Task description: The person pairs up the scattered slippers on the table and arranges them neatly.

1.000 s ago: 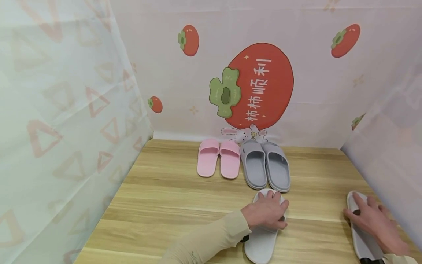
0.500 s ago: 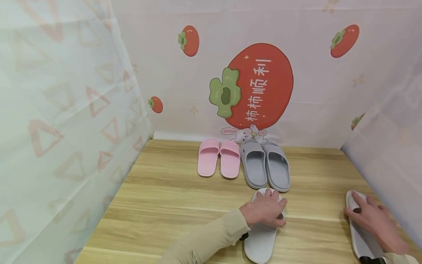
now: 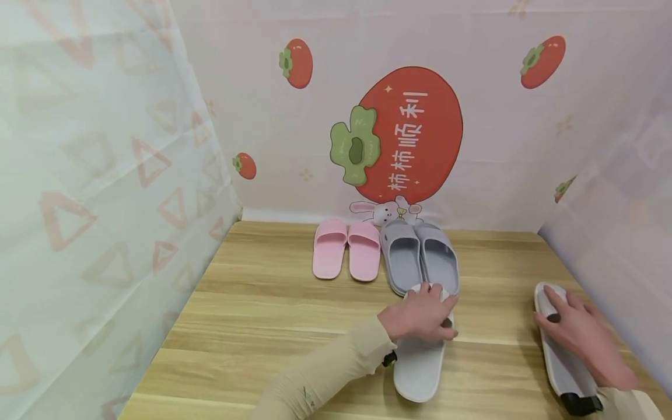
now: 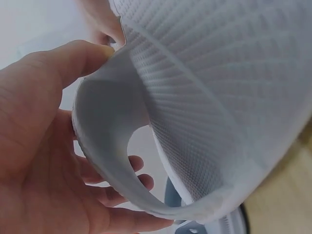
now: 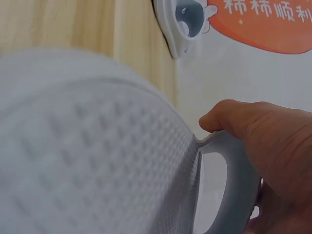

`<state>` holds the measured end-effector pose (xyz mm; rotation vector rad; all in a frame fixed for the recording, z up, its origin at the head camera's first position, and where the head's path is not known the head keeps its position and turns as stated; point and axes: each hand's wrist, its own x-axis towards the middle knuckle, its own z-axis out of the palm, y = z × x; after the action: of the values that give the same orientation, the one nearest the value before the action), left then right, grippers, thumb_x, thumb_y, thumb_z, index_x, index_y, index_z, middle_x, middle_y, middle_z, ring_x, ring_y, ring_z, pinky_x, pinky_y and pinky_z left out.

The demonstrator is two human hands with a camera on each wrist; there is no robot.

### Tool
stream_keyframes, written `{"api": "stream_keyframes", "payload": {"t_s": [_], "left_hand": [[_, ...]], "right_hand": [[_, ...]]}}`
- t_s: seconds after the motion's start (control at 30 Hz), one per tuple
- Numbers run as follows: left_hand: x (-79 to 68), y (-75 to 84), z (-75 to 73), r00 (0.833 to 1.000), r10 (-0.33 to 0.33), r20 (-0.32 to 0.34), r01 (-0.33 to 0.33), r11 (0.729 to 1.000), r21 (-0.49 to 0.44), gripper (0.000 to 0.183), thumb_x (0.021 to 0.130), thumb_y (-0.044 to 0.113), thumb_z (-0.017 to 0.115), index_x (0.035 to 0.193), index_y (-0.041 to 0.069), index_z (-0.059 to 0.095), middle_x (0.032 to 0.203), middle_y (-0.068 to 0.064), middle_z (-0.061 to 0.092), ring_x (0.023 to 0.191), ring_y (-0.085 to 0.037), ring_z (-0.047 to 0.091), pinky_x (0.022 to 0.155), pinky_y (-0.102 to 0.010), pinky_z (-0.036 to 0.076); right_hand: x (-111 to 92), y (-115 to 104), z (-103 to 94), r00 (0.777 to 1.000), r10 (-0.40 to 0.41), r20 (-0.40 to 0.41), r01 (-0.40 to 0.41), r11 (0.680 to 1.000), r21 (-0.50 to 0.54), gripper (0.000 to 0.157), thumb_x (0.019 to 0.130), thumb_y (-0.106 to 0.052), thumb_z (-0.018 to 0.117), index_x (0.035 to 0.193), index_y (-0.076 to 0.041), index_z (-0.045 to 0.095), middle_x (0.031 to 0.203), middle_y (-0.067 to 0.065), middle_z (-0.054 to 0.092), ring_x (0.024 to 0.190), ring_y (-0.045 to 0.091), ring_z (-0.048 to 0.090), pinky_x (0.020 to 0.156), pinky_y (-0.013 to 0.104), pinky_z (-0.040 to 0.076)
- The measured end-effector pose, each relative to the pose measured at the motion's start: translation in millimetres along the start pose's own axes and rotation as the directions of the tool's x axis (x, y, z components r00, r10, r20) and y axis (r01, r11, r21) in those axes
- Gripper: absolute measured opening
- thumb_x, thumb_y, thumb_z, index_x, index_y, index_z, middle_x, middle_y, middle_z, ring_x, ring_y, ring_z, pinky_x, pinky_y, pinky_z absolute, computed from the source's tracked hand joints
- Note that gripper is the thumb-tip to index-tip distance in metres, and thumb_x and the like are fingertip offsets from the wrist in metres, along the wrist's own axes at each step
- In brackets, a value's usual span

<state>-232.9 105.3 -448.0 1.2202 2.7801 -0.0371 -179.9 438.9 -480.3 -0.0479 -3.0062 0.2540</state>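
Note:
My left hand [image 3: 422,315] grips the strap of a pale grey slipper [image 3: 419,373], its toe overlapping the heels of the darker grey slippers [image 3: 405,262] in the head view. Up close in the left wrist view, the thumb lies at the strap edge and the fingers wrap over the outside of the slipper [image 4: 209,87]. At the right, my right hand [image 3: 583,335] holds the matching pale slipper [image 3: 569,368] by its strap. The right wrist view shows this slipper's textured footbed [image 5: 97,146] and the thumb on the strap's edge. Both slippers look raised off the wood.
A pair of small pink slippers [image 3: 331,256] stands left of the darker grey pair, against the back wall [image 3: 283,128] with its printed persimmons. Fabric walls rise at the left [image 3: 105,175] and right [image 3: 630,233] of the wooden surface [image 3: 252,326].
Both hands have moved the pale slippers up and away from me; the right one has also shifted leftward. The pink and darker grey pairs have stayed in place.

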Motion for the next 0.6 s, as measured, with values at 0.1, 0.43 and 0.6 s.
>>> {"api": "stream_keyframes", "payload": {"t_s": [0.1,0.43,0.6], "left_hand": [[2.7,-2.3,-8.0,1.000,-0.002,-0.027,0.002,1.000,-0.002,0.065,0.089,0.065,0.051,0.146,0.036,0.035,0.138,0.000,0.045,0.123,-0.021,0.044,0.093,-0.040,0.048],[16.0,-11.6,-23.8,0.999,-0.028,-0.041,0.027,0.999,-0.031,0.068,0.089,0.064,0.053,0.147,0.031,0.037,0.143,-0.003,0.042,0.125,-0.022,0.042,0.099,-0.044,0.046],[28.5,-13.0,-27.0,0.999,-0.035,-0.041,0.034,0.999,-0.030,0.071,0.089,0.066,0.052,0.149,0.031,0.035,0.146,-0.003,0.040,0.131,-0.023,0.040,0.102,-0.045,0.045]], "right_hand": [[6.4,-1.4,1.3,1.000,0.019,0.019,-0.019,1.000,0.019,0.079,0.097,-0.049,0.051,0.150,0.003,0.027,0.138,0.052,0.023,0.124,0.067,0.025,0.101,0.069,0.017],[12.5,-34.3,-3.7,0.998,0.050,0.044,-0.053,0.997,0.060,0.082,0.095,-0.055,0.052,0.156,-0.010,0.022,0.151,0.041,0.016,0.125,0.069,0.020,0.081,0.081,0.031],[15.7,-46.0,-3.2,0.999,0.032,0.033,-0.034,0.998,0.057,0.081,0.095,-0.057,0.051,0.157,-0.015,0.021,0.154,0.037,0.015,0.126,0.066,0.021,0.075,0.080,0.034]]}}
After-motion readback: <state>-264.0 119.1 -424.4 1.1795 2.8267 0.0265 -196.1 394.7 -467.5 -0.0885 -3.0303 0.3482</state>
